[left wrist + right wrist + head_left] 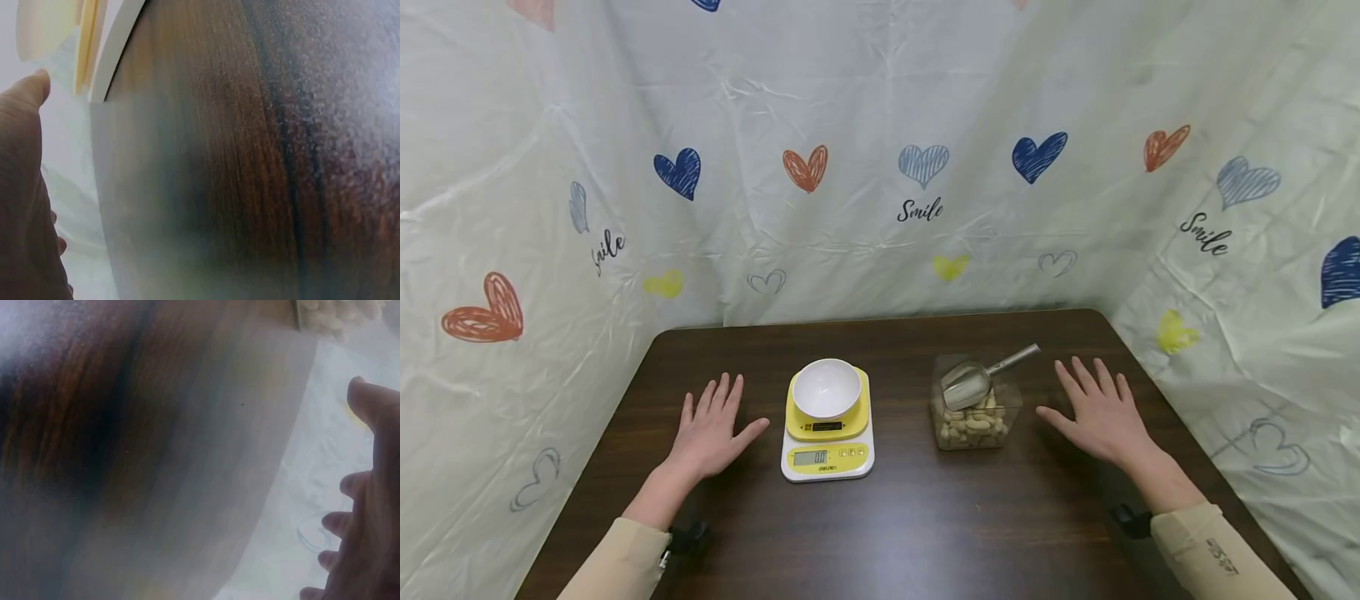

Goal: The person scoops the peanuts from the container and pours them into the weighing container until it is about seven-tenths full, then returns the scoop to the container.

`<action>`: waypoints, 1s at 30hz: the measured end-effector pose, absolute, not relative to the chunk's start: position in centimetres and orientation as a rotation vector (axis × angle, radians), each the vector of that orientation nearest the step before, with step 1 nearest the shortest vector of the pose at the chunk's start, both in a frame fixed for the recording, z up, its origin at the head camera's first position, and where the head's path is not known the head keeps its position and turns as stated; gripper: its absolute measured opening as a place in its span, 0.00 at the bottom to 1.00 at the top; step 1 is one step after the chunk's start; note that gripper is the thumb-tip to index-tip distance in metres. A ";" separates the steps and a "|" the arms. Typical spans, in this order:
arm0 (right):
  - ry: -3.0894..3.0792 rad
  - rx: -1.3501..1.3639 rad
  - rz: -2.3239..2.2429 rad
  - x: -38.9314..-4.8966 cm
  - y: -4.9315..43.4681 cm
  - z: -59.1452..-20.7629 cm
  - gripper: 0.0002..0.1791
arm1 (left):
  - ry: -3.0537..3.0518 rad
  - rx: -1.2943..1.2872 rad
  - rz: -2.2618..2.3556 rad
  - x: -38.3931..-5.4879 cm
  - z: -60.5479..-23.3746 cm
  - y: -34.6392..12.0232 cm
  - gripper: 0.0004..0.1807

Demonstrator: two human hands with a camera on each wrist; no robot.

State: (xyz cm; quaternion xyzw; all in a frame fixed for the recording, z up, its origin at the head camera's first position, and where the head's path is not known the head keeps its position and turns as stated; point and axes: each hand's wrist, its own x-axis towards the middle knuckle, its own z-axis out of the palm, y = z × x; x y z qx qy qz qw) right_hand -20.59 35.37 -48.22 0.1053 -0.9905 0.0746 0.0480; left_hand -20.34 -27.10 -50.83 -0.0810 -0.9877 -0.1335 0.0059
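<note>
My left hand (pixel 710 429) is spread with straight fingers over the left side of the table, holding nothing. Just right of it stands a yellow and white kitchen scale (pixel 828 467), its display reading what looks like 0.0. A white bowl (pixel 827 389) rests on the scale's platform. My right hand (pixel 1101 414), also spread and holding nothing, is at the table's right side. To its left is a clear plastic container (pixel 942 417) partly filled with peanuts (pixel 973 427). A metal scoop (pixel 967 385) lies on the peanuts, its handle sticking out over the rim toward the upper right.
The dark wooden table (pixel 895 533) has rounded far corners. White curtains (pixel 850 108) printed with hearts and "Smile" hang behind it and along both sides. Dark wrist straps sit under both sleeves.
</note>
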 end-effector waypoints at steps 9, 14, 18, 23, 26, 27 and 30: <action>-2.946 0.313 0.291 -20.9 35.0 -46.1 0.53 | -3.067 -0.284 -0.462 -20.4 -50.2 -27.2 0.56; -2.901 0.351 0.351 -20.8 34.4 -44.1 0.52 | -3.049 -0.321 -0.500 -20.5 -49.0 -26.8 0.57; -2.875 0.389 0.369 -20.9 33.9 -42.8 0.51 | -3.037 -0.367 -0.515 -20.5 -47.8 -26.3 0.57; -2.872 0.417 0.377 -21.3 33.1 -41.4 0.51 | -3.021 -0.428 -0.534 -20.4 -46.5 -25.3 0.56; -2.857 0.448 0.386 -21.6 32.7 -40.8 0.50 | -3.002 -0.469 -0.536 -20.1 -45.9 -24.7 0.56; -2.848 0.464 0.390 -21.7 32.5 -40.6 0.50 | -2.993 -0.487 -0.542 -20.0 -45.6 -24.3 0.56; -2.804 0.530 0.403 -21.9 31.9 -40.1 0.48 | -2.963 -0.549 -0.551 -19.6 -44.6 -23.2 0.56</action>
